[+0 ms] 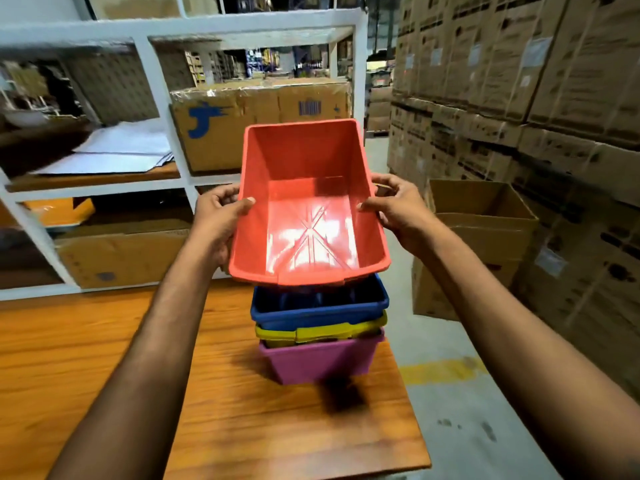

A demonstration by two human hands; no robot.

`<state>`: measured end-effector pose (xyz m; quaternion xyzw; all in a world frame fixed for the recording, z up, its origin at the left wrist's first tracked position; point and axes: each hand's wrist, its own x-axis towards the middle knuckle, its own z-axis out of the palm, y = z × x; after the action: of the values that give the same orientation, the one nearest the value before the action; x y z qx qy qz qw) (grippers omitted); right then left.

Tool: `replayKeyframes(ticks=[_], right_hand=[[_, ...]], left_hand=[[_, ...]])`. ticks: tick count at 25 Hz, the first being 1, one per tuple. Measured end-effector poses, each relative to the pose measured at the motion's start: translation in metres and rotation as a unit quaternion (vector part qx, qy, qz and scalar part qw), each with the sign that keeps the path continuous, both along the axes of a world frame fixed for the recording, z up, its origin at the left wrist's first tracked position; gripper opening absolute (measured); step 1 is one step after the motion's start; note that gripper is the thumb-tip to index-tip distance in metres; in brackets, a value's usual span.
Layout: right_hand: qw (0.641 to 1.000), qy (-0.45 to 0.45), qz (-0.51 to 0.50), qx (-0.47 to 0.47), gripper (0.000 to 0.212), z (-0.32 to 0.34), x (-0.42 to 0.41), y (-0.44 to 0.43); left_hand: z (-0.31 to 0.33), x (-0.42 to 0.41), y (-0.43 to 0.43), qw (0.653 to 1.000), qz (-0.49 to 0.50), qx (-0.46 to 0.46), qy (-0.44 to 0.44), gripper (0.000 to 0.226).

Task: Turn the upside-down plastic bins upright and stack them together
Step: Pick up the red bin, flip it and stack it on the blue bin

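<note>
**Red bin held upright over a three-bin stack**

At ten o'clock in the head view stands a white shelving rack (152, 84); on its upper shelf lie pale sheets of paper (117, 150), and to their three o'clock sits a taped cardboard box (263, 112) with a blue mark on its face; lower shelves hold more brown cartons, blurred. Across the bottom left, from seven to six o'clock, runs the wooden table (104, 358).

The left hand (216, 220) grasps the red bin (304, 209) at the bin's nine o'clock side, with the thumb hooked over the rim into the inside and the other fingers curled round the outer wall. The red bin is near the centre of the view, open side up and tilted towards the camera so its ribbed floor shows; it is in the air, carried by both hands — its near edge is just above the stack.

Straight below, at six o'clock of the red bin, three bins stand nested and upright on the table near its right edge: the blue bin (318, 311) on top, the yellow bin (322, 332) under it with only its rim showing, the purple bin (322, 362) at the bottom, resting on the wood.

The right hand (394, 209) grips the red bin at its three o'clock side, the thumb over the rim, the fingers wrapped behind.

Further right, at three o'clock, an open carton (485, 216) stands on the floor; behind it, from one to four o'clock, rises a wall of stacked cartons (519, 64); a yellow line (440, 370) marks the grey floor at five o'clock.
</note>
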<state>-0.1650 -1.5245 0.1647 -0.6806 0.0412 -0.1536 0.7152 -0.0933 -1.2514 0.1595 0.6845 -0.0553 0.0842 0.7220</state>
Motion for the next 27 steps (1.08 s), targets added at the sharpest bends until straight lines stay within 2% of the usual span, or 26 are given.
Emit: replayKeyframes(ticks=[6, 14, 17, 23, 25, 27], right_hand=[[0.996, 0.085, -0.006, -0.002, 0.039, -0.025, 0.018, 0.0], [0.994, 0.105, -0.014, 0.03, 0.044, -0.03, 0.021, -0.002], [0.992, 0.124, -0.02, 0.033, 0.033, -0.024, 0.02, 0.001], [0.984, 0.174, -0.045, 0.014, 0.011, -0.031, 0.02, 0.007], [0.978, 0.203, -0.048, 0.013, 0.013, -0.037, 0.025, 0.005], [0.973, 0.227, -0.04, 0.013, 0.025, -0.043, 0.029, 0.001]], left_hand=[[-0.029, 0.01, 0.003, 0.994, 0.005, 0.063, 0.092, 0.027], [-0.033, 0.004, 0.004, 0.995, 0.004, 0.061, 0.075, 0.017], [-0.031, 0.007, 0.006, 0.996, 0.017, 0.04, 0.082, 0.01], [-0.047, 0.011, 0.006, 0.989, -0.006, 0.066, 0.129, 0.004], [-0.049, 0.013, 0.004, 0.988, -0.012, 0.074, 0.133, 0.001], [-0.048, 0.014, 0.002, 0.987, -0.019, 0.079, 0.138, 0.006]])
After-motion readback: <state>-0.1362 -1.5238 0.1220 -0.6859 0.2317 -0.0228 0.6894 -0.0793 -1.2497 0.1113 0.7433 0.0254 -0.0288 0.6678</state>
